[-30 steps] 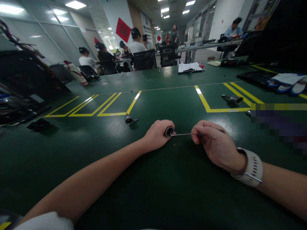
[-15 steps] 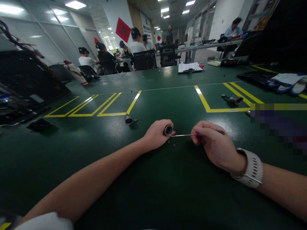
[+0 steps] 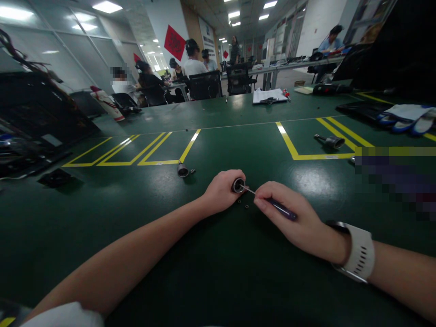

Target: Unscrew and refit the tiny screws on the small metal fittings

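My left hand (image 3: 220,193) is closed around a dark metal cup-shaped part (image 3: 235,188), its round opening turned toward me. In my right hand (image 3: 299,222) is a thin screwdriver (image 3: 284,210) with a dark purple handle, held between thumb and fingers. Its slim shaft slants up to the left, and the tip goes into the part's opening, where I cannot see what it touches. Two tiny rings or nuts (image 3: 247,206) lie on the table just below the part. Another metal cup-shaped part (image 3: 183,170) rests to the left, with small pieces (image 3: 192,171) beside it.
The green table (image 3: 204,272) bears yellow tape outlines (image 3: 289,141). At the right are a similar metal part (image 3: 330,141), white-and-blue gloves (image 3: 408,116) and a blurred-out patch. A clipboard with paper (image 3: 269,96) lies at the back. People sit at tables beyond.
My right hand has turned and moved left. The screwdriver's tip has gone from beside the metal part into its opening, its handle now slanting down to the right. My left hand stays put.
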### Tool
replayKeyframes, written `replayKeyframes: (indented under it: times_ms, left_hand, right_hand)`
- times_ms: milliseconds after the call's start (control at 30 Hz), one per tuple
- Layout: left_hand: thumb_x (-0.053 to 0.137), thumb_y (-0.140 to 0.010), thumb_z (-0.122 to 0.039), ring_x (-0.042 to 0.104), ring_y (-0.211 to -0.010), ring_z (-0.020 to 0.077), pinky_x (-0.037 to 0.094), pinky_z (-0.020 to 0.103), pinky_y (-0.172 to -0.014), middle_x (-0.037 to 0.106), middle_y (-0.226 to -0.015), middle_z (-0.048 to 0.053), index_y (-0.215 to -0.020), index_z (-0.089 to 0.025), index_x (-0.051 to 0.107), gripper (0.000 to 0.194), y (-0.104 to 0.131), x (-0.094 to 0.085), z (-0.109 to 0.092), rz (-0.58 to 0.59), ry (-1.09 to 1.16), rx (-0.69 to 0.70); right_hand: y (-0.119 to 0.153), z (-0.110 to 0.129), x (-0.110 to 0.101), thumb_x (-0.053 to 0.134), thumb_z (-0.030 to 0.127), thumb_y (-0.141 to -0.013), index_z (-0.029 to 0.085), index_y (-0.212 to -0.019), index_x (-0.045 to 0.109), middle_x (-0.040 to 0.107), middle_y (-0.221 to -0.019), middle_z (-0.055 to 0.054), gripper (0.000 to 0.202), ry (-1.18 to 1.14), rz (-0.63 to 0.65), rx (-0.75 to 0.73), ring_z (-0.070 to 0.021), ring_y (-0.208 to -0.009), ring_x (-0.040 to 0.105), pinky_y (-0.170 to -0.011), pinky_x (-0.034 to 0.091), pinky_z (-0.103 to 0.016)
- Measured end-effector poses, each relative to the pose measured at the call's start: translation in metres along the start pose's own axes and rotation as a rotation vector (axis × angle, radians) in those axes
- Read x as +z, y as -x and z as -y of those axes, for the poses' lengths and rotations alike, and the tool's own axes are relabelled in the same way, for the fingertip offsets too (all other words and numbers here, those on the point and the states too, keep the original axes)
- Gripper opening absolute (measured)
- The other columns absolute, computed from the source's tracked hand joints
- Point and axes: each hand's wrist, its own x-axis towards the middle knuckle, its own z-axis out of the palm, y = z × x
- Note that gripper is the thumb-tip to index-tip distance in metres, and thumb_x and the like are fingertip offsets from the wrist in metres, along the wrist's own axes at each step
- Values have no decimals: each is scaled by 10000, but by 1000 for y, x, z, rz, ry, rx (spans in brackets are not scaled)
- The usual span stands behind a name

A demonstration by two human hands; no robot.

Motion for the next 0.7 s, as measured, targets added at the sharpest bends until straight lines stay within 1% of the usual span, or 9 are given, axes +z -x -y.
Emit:
replayKeyframes:
  times_ms: [67, 200, 333, 467, 567, 700]
  left_hand:
    - [577, -757, -257, 490, -617, 112, 356, 239, -574, 542, -663, -27, -699, -167, 519, 121, 0, 0, 0, 6, -8, 9]
    - [572, -757, -252, 483, -605, 111, 350, 240, -571, 535, -656, -29, -693, -167, 512, 122, -1, 1, 0, 7, -7, 12]
    - [586, -755, -253, 489, -616, 113, 353, 246, -589, 537, -658, -31, -700, -168, 513, 125, -1, 0, 0, 2, -19, 16]
    - [592, -766, -289, 491, -618, 115, 359, 253, -605, 542, -661, -31, -700, -169, 514, 158, 0, -1, -1, 12, -45, 15]
    - [584, -775, -290, 501, -636, 120, 366, 260, -624, 550, -677, -27, -718, -169, 515, 150, 1, -3, -3, 17, -51, 25]
    - [566, -776, -266, 507, -652, 127, 370, 267, -637, 560, -693, -18, -728, -170, 522, 116, 1, -2, -3, 16, -74, 23]
  right_hand:
    - [1, 0, 1, 474, 170, -883, 209, -877, 555, 588, -848, -45, 91, 36, 11, -47, -176, -791, 545, -718, 452, -322]
    - [1, 0, 4, 463, 149, -883, 199, -864, 543, 601, -851, -53, 96, 141, 2, -94, -185, -807, 540, -724, 444, -335]
    - [0, 2, 4, 478, 145, -870, 198, -849, 547, 610, -859, -59, 89, 216, -28, -99, -203, -845, 539, -753, 434, -362]
    - [1, 0, 3, 489, 162, -866, 212, -831, 562, 607, -834, -57, 95, 161, -28, -47, -218, -863, 543, -769, 430, -386]
    - [1, -2, 1, 487, 171, -873, 218, -845, 571, 606, -847, -57, 101, 89, -19, -26, -212, -860, 547, -776, 440, -379]
    - [2, -2, 1, 484, 167, -874, 220, -843, 568, 607, -847, -54, 104, 70, -47, -55, -210, -858, 545, -780, 440, -376]
